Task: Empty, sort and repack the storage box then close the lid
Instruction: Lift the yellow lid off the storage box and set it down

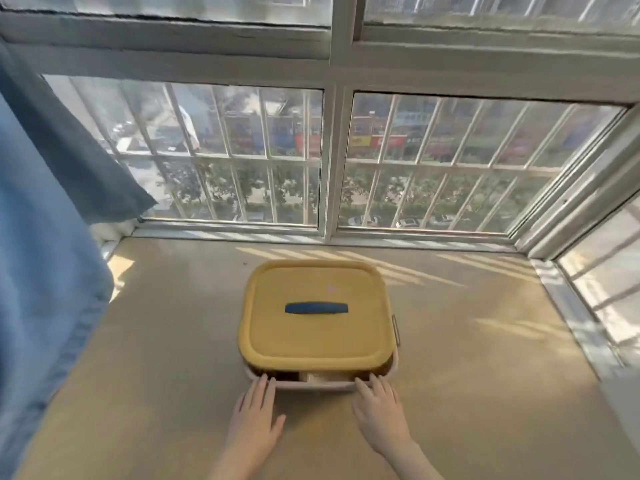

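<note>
Window [450, 161] takes up the whole top half, white frames with bars outside and a street with trees way down below. A blue curtain [45, 271] hangs down the left side and drapes over the ledge's left edge. The beige ledge [173, 358] runs along under the glass, with stripes of sun near its far edge.

The storage box [318, 385] sits about midway between the ledge's left and right edges, apart from the window-side edge. Its yellow lid [311, 337] is on top but not seated. There's a gap along the near side where the pale box rim and something tan inside peek out, can't tell what.

The person's left hand [254, 410] and right hand [379, 407] both lie flat, fingers straight, tips touching the near rim at its two corners, gripping nothing. A dark blue handle [316, 308] sits in the middle of the lid, and there's a small clasp [396, 330] on the box's right side.
</note>
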